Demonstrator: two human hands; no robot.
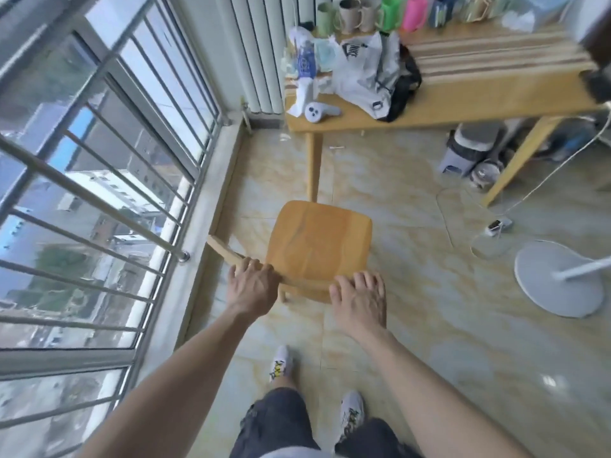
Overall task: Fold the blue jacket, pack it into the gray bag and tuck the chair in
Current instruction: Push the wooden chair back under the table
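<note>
Head view: both hands on the chair (317,246) backrest, left hand (253,285) fingers (246,263) wrapped over the rail, right hand (360,300) fingers curled on top, for pushing. Desk (479,100) well beyond fingers; gray bag (367,71) sits on it; jacket not visible.

Daylight through a barred window (82,180) falls on marbled floor tiles (413,292) beside a wooden table (463,100).

Wooden chair (317,246) stands on tile, apart from the table.

The chair (317,246) and table (463,100) look like smooth pale wood; the floor (413,309) is glossy marbled tile.
</note>
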